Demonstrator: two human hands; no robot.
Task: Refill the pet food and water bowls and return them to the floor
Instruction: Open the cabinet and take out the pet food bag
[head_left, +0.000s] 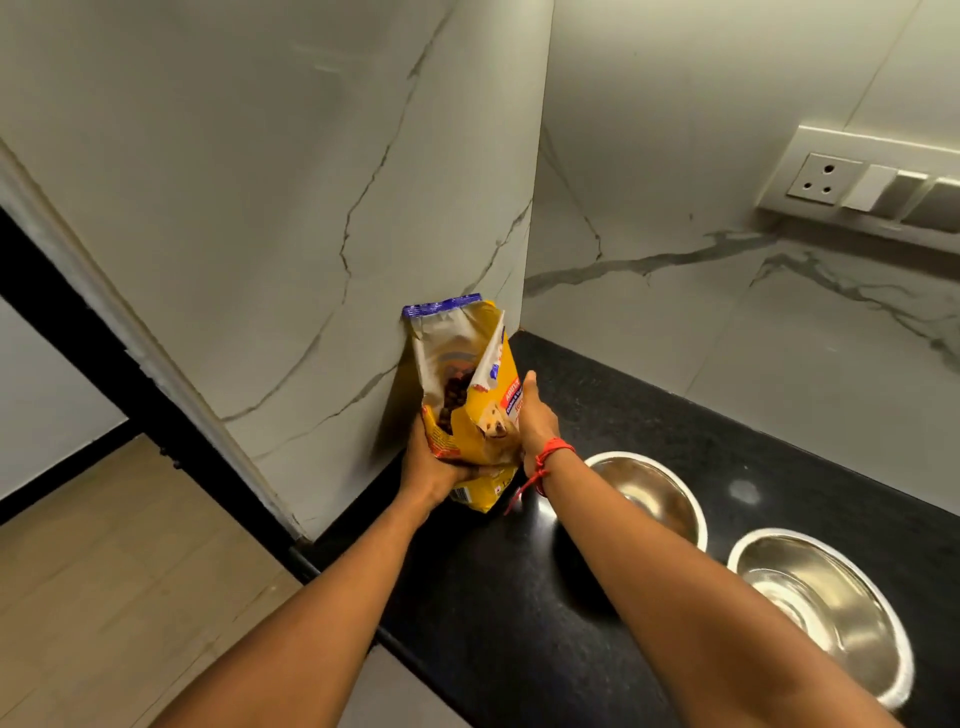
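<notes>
A yellow pet food bag stands upright at the back left corner of the black counter, its top torn open with brown kibble showing inside. My left hand grips the bag's lower left side. My right hand holds its right side, thumb pointing up; a red thread is tied round that wrist. Two steel bowls sit on the counter to the right, both with nothing in them: the farther bowl partly behind my right forearm, the nearer bowl close to the counter's front.
Marble walls close in the corner behind and left of the bag. A socket and switch panel is on the right wall. The counter's left edge drops to a wooden floor, beside a dark door frame.
</notes>
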